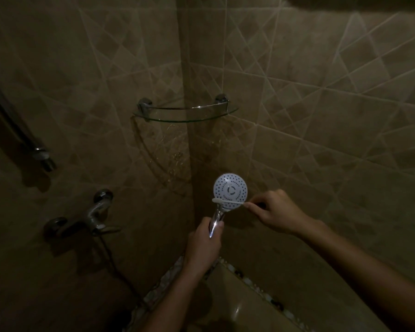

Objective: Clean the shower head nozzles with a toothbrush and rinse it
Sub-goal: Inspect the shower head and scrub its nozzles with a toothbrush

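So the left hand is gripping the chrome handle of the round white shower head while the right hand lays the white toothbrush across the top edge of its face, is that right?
Nearly. The head view shows the white toothbrush lying across the lower part of the round white shower head face, not its top edge. The left hand does grip the chrome handle, and the right hand holds the toothbrush.

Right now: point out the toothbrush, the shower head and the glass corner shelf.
toothbrush (228,201), head view, on the white neck crossing the face.
shower head (230,189), head view, centre of the white nozzle face.
glass corner shelf (185,119), head view, front glass edge.
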The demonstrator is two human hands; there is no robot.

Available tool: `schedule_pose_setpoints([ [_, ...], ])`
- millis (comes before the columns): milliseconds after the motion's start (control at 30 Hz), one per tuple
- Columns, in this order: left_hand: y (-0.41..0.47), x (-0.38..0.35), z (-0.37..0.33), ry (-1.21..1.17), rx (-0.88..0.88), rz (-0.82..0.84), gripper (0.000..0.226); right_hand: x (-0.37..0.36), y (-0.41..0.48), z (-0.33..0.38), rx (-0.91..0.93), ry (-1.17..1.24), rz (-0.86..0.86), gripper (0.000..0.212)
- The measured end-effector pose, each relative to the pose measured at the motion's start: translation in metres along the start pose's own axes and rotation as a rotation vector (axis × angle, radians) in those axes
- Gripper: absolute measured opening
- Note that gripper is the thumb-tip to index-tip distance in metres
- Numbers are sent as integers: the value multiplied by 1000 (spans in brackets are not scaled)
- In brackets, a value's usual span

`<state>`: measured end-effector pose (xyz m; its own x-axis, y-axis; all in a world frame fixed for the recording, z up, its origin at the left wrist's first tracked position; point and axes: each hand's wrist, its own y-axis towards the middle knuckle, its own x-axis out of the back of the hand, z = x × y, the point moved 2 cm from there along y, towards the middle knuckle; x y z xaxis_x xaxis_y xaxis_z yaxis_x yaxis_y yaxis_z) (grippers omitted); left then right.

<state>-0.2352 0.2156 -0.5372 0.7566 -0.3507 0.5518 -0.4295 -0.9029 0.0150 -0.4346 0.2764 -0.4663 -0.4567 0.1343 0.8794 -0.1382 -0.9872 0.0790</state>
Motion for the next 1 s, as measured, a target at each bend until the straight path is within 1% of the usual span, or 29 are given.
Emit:
schedule_pose_setpoints([
  [100, -5, 0, 3, 18, 6, 11, 25, 1, 4, -6, -92, 89, 24, 21],
  [200, -8, -2, 5, 8, 26, 45, 24, 1, 9, -11, -217, 208, -9, 19],
  [233, -8, -2, 5, 10, 33, 51, 24, 1, 11, -13, -252, 218, -54, 19],
  [300, -9, -2, 5, 9, 36, 44, 24, 4, 15, -14, -316, 190, -208, 21],
  [333, -11, -2, 6, 3, 36, 39, 25, 6, 14, -14, -315, 175, -270, 22],
  [367, -12, -2, 7, -5, 38, 37, 25, 7, 13, -14, -278, 178, -278, 21],
  [400, -13, -1, 9, -10, 41, 40, 25, 7, 10, -13, -211, 198, -228, 18],
  [467, -13, 0, 12, -19, 49, 37, 25, 1, 2, -5, -62, 206, -25, 14],
  [500, -13, 0, 13, -25, 50, 30, 25, -3, -3, -1, -11, 163, 54, 15],
  [533, -13, 1, 14, -34, 53, 26, 25, -6, -5, -1, 13, 113, 82, 17],
  [600, -17, 0, 15, -56, 66, 38, 25, -9, -4, -8, -52, 86, 24, 21],
  [667, -22, -4, 19, -71, 85, 52, 27, -10, -1, -17, -179, 115, -115, 22],
  [700, -25, -6, 21, -75, 90, 49, 28, -10, -2, -19, -223, 109, -192, 23],
  [733, -28, -9, 25, -80, 95, 48, 29, -11, -3, -20, -236, 104, -234, 24],
  [767, -31, -12, 28, -88, 102, 54, 29, -12, -6, -18, -215, 113, -220, 24],
  [800, -34, -15, 30, -100, 113, 68, 29, -13, -10, -13, -161, 143, -147, 24],
  [867, -40, -20, 32, -148, 142, 88, 28, -20, -21, 1, -22, 127, 82, 23],
  [900, -43, -21, 32, -171, 153, 87, 29, -22, -26, 6, 31, 77, 162, 22],
  [933, -45, -22, 32, -190, 162, 82, 32, -24, -28, 6, 44, 31, 179, 22],
  [967, -46, -23, 31, -210, 162, 73, 35, -24, -26, 2, -2, 13, 143, 22],
  [1000, -48, -25, 31, -231, 162, 65, 39, -22, -23, -5, -88, 23, 77, 23],
])
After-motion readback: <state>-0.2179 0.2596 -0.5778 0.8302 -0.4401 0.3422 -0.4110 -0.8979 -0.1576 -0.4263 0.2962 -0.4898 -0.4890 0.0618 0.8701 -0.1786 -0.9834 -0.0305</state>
